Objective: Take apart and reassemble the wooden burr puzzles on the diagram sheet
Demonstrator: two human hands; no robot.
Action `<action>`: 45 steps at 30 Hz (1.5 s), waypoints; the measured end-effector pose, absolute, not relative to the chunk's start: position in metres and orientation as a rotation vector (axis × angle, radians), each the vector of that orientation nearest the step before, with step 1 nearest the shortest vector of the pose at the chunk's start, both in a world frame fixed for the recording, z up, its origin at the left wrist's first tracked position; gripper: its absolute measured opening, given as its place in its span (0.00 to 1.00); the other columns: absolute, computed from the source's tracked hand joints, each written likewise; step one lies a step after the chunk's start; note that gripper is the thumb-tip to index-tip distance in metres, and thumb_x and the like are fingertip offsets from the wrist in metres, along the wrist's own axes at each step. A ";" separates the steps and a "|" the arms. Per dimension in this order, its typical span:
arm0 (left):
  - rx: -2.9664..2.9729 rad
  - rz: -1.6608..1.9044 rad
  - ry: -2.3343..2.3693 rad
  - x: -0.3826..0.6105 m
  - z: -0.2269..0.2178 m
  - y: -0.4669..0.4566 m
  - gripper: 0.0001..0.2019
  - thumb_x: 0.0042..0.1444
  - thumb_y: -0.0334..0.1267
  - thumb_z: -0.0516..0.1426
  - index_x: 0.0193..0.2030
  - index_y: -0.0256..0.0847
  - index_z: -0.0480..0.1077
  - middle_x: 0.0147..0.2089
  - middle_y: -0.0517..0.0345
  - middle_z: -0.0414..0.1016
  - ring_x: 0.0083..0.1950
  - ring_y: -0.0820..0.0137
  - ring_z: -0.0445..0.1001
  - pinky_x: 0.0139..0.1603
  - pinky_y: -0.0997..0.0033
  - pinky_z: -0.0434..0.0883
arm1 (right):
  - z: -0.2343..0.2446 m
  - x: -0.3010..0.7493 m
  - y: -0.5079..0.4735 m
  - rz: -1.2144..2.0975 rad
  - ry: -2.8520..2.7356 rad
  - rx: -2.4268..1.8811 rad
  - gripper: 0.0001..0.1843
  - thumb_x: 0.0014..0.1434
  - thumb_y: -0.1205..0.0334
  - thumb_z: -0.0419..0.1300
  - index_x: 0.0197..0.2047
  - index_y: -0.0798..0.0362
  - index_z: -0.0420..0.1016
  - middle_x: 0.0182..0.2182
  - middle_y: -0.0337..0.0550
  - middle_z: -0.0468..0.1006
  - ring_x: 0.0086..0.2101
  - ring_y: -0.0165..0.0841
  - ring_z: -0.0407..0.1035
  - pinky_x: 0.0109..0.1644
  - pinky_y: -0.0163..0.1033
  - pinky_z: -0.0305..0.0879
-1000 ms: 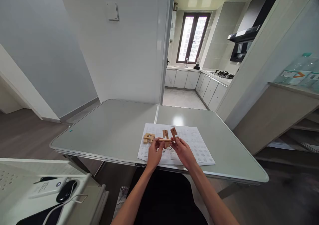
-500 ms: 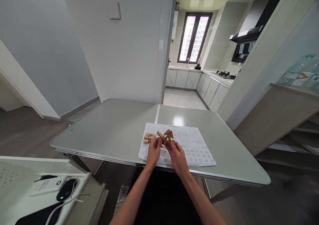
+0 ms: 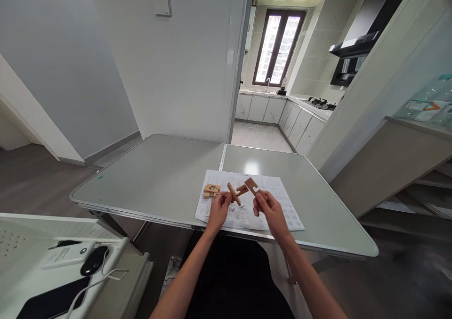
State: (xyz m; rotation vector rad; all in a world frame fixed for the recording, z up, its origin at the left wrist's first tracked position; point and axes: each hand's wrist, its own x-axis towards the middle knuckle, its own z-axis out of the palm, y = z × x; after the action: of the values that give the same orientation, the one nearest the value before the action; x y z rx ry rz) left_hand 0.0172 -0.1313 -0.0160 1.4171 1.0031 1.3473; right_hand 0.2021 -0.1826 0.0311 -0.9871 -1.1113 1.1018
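My left hand [image 3: 219, 209] pinches crossed wooden puzzle pieces [image 3: 236, 193] just above a printed instruction sheet [image 3: 278, 206]. Beside it my right hand [image 3: 271, 208] is closed on a separate notched wooden piece [image 3: 252, 186], held a little to the right of the crossed ones. A small pile of loose wooden pieces [image 3: 211, 190] lies on the sheet, left of my left hand. The sheet rests on a grey folding table [image 3: 158, 178] near its front edge.
At the lower left a white cart [image 3: 21, 243] carries a black mouse [image 3: 93, 260], a white power bank [image 3: 67, 255] and a cable. A wall stands behind the table, with a kitchen doorway to the right. A wooden counter [image 3: 395, 159] sits at right.
My hands have moved apart: the right hand has drawn a notched piece off to the right, while the left keeps the crossed pieces. The camera tipped slightly.
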 end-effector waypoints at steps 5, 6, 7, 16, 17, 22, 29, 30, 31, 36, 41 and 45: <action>1.491 1.272 0.995 0.019 -0.014 -0.133 0.18 0.66 0.54 0.59 0.44 0.39 0.75 0.43 0.49 0.84 0.46 0.60 0.82 0.51 0.61 0.75 | 0.058 0.230 -0.159 1.149 -1.284 -1.016 0.23 0.61 0.37 0.68 0.41 0.49 0.73 0.24 0.32 0.69 0.22 0.29 0.60 0.28 0.39 0.57; 1.509 1.260 0.997 0.018 -0.013 -0.134 0.17 0.66 0.54 0.59 0.44 0.40 0.75 0.44 0.49 0.84 0.47 0.60 0.82 0.52 0.61 0.75 | 0.062 0.234 -0.154 1.158 -1.309 -1.020 0.24 0.61 0.36 0.67 0.40 0.50 0.74 0.23 0.32 0.67 0.22 0.29 0.59 0.29 0.39 0.57; 1.527 1.248 1.000 0.018 -0.013 -0.135 0.17 0.66 0.54 0.58 0.45 0.40 0.75 0.45 0.50 0.84 0.47 0.60 0.82 0.52 0.62 0.75 | 0.064 0.236 -0.149 1.166 -1.329 -1.023 0.25 0.61 0.35 0.67 0.39 0.50 0.75 0.23 0.32 0.66 0.22 0.29 0.59 0.29 0.39 0.57; 1.674 1.160 1.059 0.017 -0.005 -0.140 0.16 0.67 0.54 0.58 0.44 0.43 0.78 0.42 0.55 0.84 0.43 0.61 0.80 0.48 0.64 0.73 | 0.073 0.230 -0.114 1.337 -1.502 -1.026 0.28 0.60 0.31 0.64 0.33 0.51 0.74 0.23 0.33 0.64 0.24 0.29 0.57 0.28 0.36 0.55; 1.686 1.153 1.064 0.017 -0.005 -0.140 0.17 0.67 0.54 0.58 0.43 0.43 0.78 0.42 0.55 0.84 0.42 0.61 0.79 0.47 0.64 0.73 | 0.074 0.228 -0.111 1.355 -1.527 -1.028 0.28 0.60 0.31 0.64 0.33 0.51 0.74 0.23 0.33 0.64 0.24 0.28 0.57 0.27 0.36 0.54; 1.722 1.128 1.092 0.018 -0.004 -0.142 0.17 0.66 0.54 0.58 0.44 0.43 0.78 0.41 0.55 0.84 0.39 0.63 0.77 0.44 0.65 0.71 | 0.074 0.219 -0.100 1.442 -1.649 -1.036 0.27 0.60 0.34 0.66 0.32 0.52 0.77 0.25 0.36 0.71 0.25 0.28 0.58 0.27 0.35 0.53; 1.757 1.124 1.070 0.018 0.001 -0.145 0.17 0.68 0.52 0.55 0.45 0.43 0.79 0.43 0.54 0.84 0.40 0.62 0.77 0.43 0.65 0.71 | 0.068 0.220 -0.100 1.479 -1.705 -1.081 0.25 0.59 0.36 0.68 0.32 0.52 0.77 0.27 0.37 0.74 0.25 0.27 0.58 0.28 0.35 0.53; 1.760 1.125 1.070 0.018 0.001 -0.146 0.16 0.68 0.52 0.55 0.45 0.43 0.79 0.42 0.54 0.84 0.39 0.62 0.77 0.43 0.66 0.71 | 0.066 0.220 -0.100 1.479 -1.701 -1.086 0.25 0.59 0.36 0.68 0.33 0.52 0.76 0.27 0.37 0.75 0.25 0.27 0.58 0.28 0.35 0.53; 1.763 1.126 1.072 0.018 0.000 -0.146 0.16 0.68 0.51 0.56 0.45 0.43 0.79 0.42 0.55 0.84 0.39 0.63 0.77 0.42 0.66 0.71 | 0.065 0.220 -0.100 1.479 -1.697 -1.089 0.26 0.58 0.35 0.68 0.33 0.52 0.76 0.28 0.37 0.75 0.25 0.27 0.58 0.28 0.35 0.53; 1.776 1.134 1.082 0.019 -0.003 -0.145 0.14 0.68 0.48 0.56 0.44 0.43 0.79 0.41 0.56 0.84 0.36 0.65 0.75 0.40 0.68 0.69 | 0.063 0.223 -0.102 1.473 -1.703 -1.090 0.26 0.59 0.35 0.67 0.38 0.52 0.76 0.29 0.37 0.75 0.26 0.28 0.58 0.29 0.35 0.53; 1.795 1.136 1.092 0.019 -0.006 -0.145 0.13 0.68 0.47 0.56 0.43 0.44 0.79 0.39 0.58 0.83 0.36 0.65 0.75 0.41 0.69 0.69 | 0.064 0.226 -0.099 1.495 -1.733 -1.095 0.26 0.60 0.35 0.67 0.34 0.52 0.76 0.25 0.34 0.69 0.25 0.27 0.56 0.29 0.36 0.52; 1.810 1.133 1.095 0.020 -0.008 -0.145 0.11 0.67 0.45 0.57 0.42 0.44 0.79 0.38 0.59 0.83 0.36 0.65 0.75 0.41 0.69 0.69 | 0.059 0.230 -0.093 1.568 -1.760 -1.121 0.27 0.60 0.35 0.66 0.31 0.53 0.75 0.23 0.33 0.66 0.24 0.27 0.55 0.29 0.36 0.52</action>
State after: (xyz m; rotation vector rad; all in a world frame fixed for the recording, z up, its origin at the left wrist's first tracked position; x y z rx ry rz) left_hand 0.0200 -0.1448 -0.0079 1.8103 1.0955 1.1327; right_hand 0.2304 -0.0933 0.0587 -1.1211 -1.7604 1.5684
